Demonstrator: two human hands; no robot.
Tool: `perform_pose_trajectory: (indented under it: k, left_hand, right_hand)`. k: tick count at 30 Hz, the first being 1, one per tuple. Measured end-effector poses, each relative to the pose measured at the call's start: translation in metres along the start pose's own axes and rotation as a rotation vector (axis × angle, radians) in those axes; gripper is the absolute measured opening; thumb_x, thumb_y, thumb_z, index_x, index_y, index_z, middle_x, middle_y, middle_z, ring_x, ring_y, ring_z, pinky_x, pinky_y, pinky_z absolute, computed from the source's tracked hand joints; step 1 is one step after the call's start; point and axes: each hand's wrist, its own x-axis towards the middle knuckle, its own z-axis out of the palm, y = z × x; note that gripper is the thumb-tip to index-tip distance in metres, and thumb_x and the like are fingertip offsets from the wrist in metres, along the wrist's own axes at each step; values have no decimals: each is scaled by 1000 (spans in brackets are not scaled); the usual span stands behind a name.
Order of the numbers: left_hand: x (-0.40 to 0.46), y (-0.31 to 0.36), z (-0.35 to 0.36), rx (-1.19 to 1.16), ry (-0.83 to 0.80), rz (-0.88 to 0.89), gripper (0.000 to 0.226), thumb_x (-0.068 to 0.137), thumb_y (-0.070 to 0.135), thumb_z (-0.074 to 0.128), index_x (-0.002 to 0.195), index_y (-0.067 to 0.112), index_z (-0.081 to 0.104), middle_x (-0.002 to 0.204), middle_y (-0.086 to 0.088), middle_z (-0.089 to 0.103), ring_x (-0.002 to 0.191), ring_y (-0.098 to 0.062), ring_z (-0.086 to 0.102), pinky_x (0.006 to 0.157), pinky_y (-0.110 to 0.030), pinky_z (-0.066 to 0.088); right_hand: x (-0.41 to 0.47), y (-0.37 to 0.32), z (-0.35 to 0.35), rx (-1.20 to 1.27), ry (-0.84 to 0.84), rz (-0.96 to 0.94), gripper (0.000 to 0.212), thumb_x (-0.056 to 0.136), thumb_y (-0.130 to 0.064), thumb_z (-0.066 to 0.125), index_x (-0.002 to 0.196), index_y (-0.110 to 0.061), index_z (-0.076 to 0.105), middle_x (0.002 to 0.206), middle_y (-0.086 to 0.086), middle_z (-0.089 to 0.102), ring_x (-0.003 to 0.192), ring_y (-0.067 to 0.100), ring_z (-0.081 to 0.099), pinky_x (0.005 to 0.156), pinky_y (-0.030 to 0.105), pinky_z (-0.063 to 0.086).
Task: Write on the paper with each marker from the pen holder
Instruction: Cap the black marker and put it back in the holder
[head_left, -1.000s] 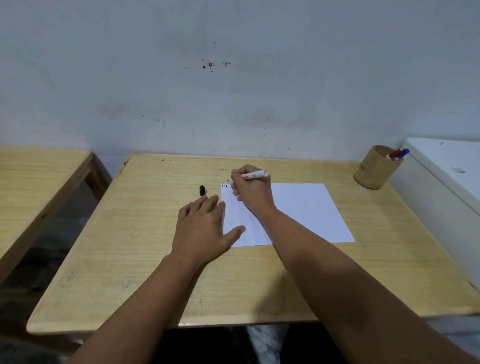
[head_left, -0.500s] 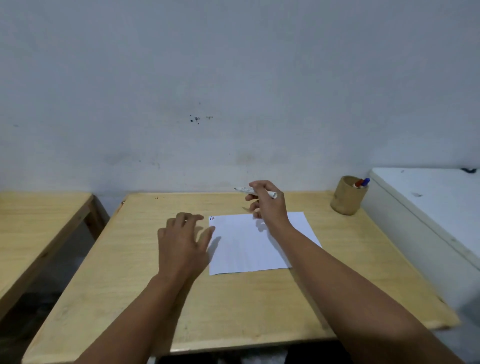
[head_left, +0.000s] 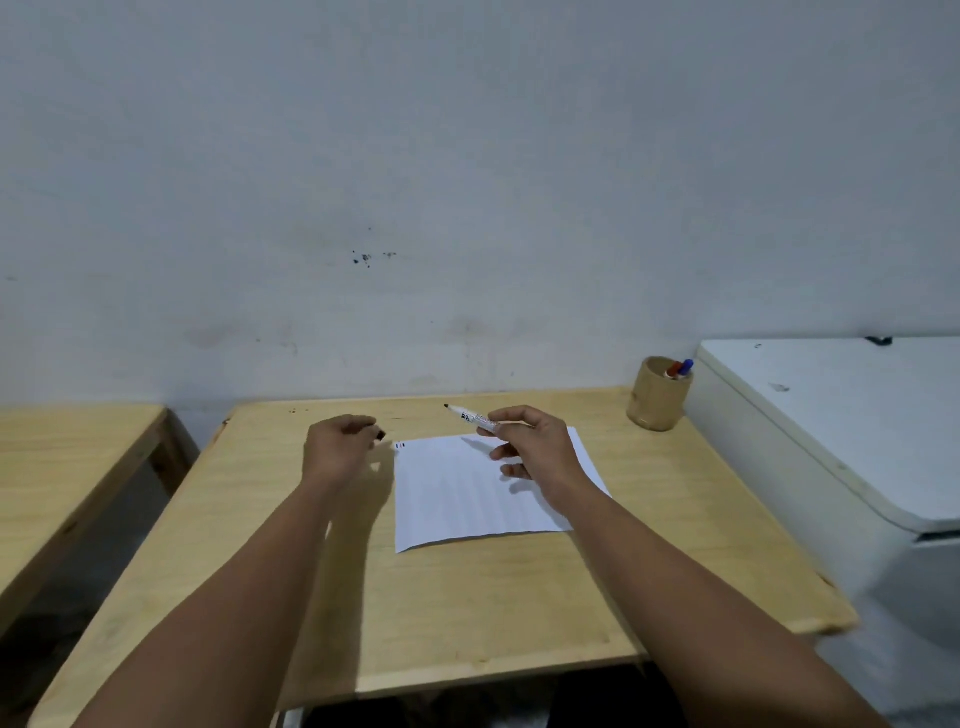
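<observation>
A white sheet of paper (head_left: 467, 493) lies on the wooden table (head_left: 467, 613), with short ink marks (head_left: 399, 445) at its far left corner. My right hand (head_left: 530, 447) hovers over the paper, shut on an uncapped white marker (head_left: 470, 417) whose black tip points left and away. My left hand (head_left: 337, 447) is just left of the paper, fingers closed around the black marker cap (head_left: 381, 435), which peeks out at the fingertips. A bamboo pen holder (head_left: 657, 397) stands at the table's far right corner, holding a red marker (head_left: 674, 370) and a blue marker (head_left: 687, 366).
A second wooden table (head_left: 62, 457) stands to the left across a gap. A white cabinet or appliance (head_left: 841, 441) sits against the table's right side. A grey-white wall (head_left: 467, 182) runs behind the table.
My right hand lifted the marker off the paper's corner and drew back to the right. My left hand left the paper's edge and took up the black cap. The camera tilted upward.
</observation>
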Motion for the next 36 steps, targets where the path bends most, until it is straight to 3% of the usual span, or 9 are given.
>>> perform_pose_trajectory:
  k: [3,6,17,26,32,36]
  left_hand:
    - [-6,31,6,-269,-79,-85,13,97,15,67,105,11,76,97,-1,77,92,-16,69,78,-31,53]
    - [-6,48,12,-361,-132,-124,15,96,18,70,105,9,77,101,-1,78,94,-16,70,76,-29,53]
    - [-18,77,35,-333,-192,-90,10,95,17,70,95,11,79,96,-1,78,92,-17,69,77,-30,54]
    - [-21,81,46,-267,-218,-40,14,95,17,70,99,8,79,97,-4,78,94,-18,70,79,-32,57]
    - [-24,75,55,-239,-201,-42,13,94,13,70,97,3,78,94,-8,75,90,-20,71,73,-30,58]
    - [-23,73,59,-252,-188,-69,14,94,10,69,96,-1,77,90,-10,72,86,-22,69,74,-32,59]
  right_hand:
    - [-1,0,3,-100,-62,-67,20,98,-8,73,115,-17,78,107,8,83,65,11,70,57,25,56]
    - [-2,-3,5,-201,-75,-141,19,97,-9,76,110,-22,79,99,1,80,61,5,70,56,20,55]
    - [-4,-21,-1,-186,-43,-223,26,95,-4,76,101,-29,81,94,-11,80,59,6,70,55,20,50]
    - [0,-24,-6,-223,-20,-236,22,95,-6,77,115,-14,82,94,-2,80,62,7,70,56,19,51]
    - [2,-21,-3,-288,-19,-290,28,95,-7,76,94,-35,79,88,-8,78,61,5,69,57,23,52]
    - [4,-15,-2,-328,-30,-299,16,97,-10,75,100,-26,80,93,-7,76,61,-4,65,60,18,50]
